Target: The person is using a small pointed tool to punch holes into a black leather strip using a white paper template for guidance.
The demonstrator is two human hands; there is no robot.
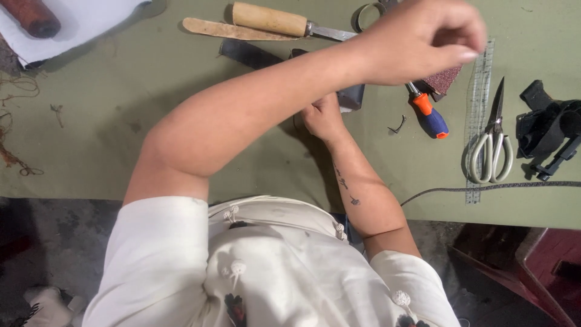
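Nearest the person, the right hand [324, 118] rests on the green tabletop [121, 121], pressing down on a dark piece of material [352, 97]; whether its fingers are open or closed cannot be told, as the left forearm crosses above them. The left hand [423, 39] is raised over the far right of the tabletop, fingers curled shut with fingertips pinched together, though nothing held can be made out. To the right lie a screwdriver with orange-and-blue handle [428, 114], scissors [493, 142] on a clear ruler [480, 109], and farther off a wooden-handled knife [284, 22].
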